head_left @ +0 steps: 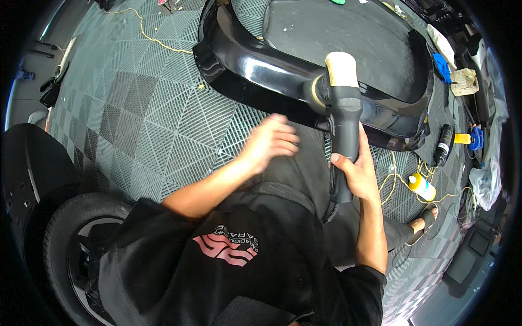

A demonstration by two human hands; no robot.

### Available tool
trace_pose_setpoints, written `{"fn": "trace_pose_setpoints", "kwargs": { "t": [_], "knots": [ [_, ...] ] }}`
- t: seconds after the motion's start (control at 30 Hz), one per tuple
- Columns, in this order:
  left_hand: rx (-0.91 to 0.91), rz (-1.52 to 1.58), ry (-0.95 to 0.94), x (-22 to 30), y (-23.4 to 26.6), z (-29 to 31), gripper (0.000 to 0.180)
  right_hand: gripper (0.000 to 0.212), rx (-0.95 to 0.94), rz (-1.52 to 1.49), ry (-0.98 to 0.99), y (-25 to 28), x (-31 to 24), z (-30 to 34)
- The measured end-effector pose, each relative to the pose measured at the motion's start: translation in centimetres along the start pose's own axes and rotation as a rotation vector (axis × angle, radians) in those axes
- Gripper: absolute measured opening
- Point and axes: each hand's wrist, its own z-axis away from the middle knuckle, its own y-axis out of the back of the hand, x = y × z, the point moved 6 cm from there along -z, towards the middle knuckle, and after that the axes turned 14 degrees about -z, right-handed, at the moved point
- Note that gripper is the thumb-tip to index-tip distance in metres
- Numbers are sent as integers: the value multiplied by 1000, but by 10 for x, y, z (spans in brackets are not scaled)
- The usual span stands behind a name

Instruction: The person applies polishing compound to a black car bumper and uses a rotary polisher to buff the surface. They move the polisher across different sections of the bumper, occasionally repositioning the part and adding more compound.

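Observation:
My right hand (356, 173) is wrapped round the black body of a polisher (345, 125). The tool stands with its handle toward me and a cream-coloured cap at its far end. Its round pad (317, 91) faces left, close to a glossy black car bumper (261, 68); whether it touches cannot be made out. To the left of the tool, my left hand (272, 142) hovers over my lap, near the bumper's lower edge. Its fingers are loosely bent and apart, slightly blurred, with nothing visible in them. The polisher's cord (330, 213) runs down from the handle's end.
A yellow bottle (422, 187) and a black bottle (444, 144) are at the right, among looped yellow cords (392, 179). A dark padded surface (337, 32) lies behind the bumper. At my left is a car wheel (68, 239). Grey tiles (147, 108) cover the floor.

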Motion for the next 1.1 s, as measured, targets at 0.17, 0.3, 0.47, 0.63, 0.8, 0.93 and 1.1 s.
{"fn": "trace_pose_setpoints", "kwargs": {
  "t": [0.17,0.3,0.47,0.63,0.8,0.93,1.1],
  "knots": [
    [292,492,-104,-11,122,-33,118,109,-48,237,53,-36,-11,-24],
    [9,793,-144,-2,90,-75,124,107,-120,279,61,-71,-13,-38],
    [-77,877,-255,19,55,-74,121,105,-210,252,27,-85,-10,-39],
    [-143,839,-236,35,48,-67,125,104,-100,238,39,-45,-5,-13],
    [-22,767,-194,46,44,-65,121,101,4,105,-50,-1,2,22],
    [-145,667,-324,70,32,-56,119,102,49,194,-73,-5,-1,30],
    [-99,627,-383,97,29,-51,116,102,-21,285,50,-49,-31,25]
  ]
}}
